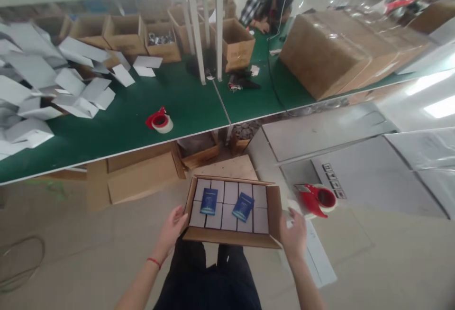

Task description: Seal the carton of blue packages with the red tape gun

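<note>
Gripping the open cardboard carton (pixel 231 238) by its side flaps above the person's lap, the left hand (pixel 173 230) and right hand (pixel 293 236) curl spread-fingered against it, so a tilt could spill the two loose blue booklets (pixel 209 201) lying on top of the white boxes (pixel 231 192).

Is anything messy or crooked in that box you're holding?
Yes. Two blue packets lie loose and tilted on the neat white boxes in the carton. On the green table, white boxes sit in a jumbled heap.
</note>
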{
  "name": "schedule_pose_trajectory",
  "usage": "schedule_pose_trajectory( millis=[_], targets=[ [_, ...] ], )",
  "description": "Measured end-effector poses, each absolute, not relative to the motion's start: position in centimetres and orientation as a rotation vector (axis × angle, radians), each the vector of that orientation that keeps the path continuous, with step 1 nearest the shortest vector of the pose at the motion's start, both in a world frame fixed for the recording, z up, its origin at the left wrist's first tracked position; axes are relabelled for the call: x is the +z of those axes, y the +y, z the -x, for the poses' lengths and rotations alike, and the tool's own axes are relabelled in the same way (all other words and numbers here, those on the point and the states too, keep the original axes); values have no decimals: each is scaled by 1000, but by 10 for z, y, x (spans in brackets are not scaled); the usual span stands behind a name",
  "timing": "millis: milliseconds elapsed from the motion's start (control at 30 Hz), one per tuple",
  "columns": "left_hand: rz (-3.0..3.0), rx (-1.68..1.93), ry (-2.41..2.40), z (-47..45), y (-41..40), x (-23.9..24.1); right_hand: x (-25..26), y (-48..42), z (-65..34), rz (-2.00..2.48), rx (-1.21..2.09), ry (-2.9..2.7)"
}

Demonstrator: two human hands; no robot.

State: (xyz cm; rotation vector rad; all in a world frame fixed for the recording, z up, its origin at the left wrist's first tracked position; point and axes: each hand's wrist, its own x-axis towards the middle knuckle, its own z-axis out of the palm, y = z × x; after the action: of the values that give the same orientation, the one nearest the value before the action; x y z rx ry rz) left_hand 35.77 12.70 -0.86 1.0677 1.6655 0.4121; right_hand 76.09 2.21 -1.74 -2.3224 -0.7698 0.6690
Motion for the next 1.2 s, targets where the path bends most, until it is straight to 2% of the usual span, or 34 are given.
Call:
schedule_pose_trajectory(
  millis=[233,367,500,633,767,900,1000,1067,1133,1200],
  targets=[
    [-1104,395,1677,-380,111,-13,-45,-28,-776,2202,1090,-815],
    [-1241,109,1348,-394,117,-28,-58,-26,-768,2096,1263,-946],
    [-1527,-329,1067,-428,131,-48,-60,-3,-759,1943,1667,-1457],
    [-1661,-526,948,-445,142,-53,-60,25,-730,1902,1941,-2045],
    [-1668,-615,846,-437,150,-48,-53,43,-715,2020,1835,-2306],
    [-1635,-551,819,-404,159,-58,-52,66,-733,1905,1724,-2350],
    [-1633,-311,1098,-369,161,-82,-73,89,-753,2025,1569,-2254],
    [-1614,-67,1416,-352,158,-102,-96,99,-761,2188,1349,-2205],
    [-1431,115,1673,-347,152,-124,-117,97,-764,2262,1087,-2208],
    [-1114,168,1716,-356,144,-144,-128,86,-761,2258,894,-2213]
  ],
)
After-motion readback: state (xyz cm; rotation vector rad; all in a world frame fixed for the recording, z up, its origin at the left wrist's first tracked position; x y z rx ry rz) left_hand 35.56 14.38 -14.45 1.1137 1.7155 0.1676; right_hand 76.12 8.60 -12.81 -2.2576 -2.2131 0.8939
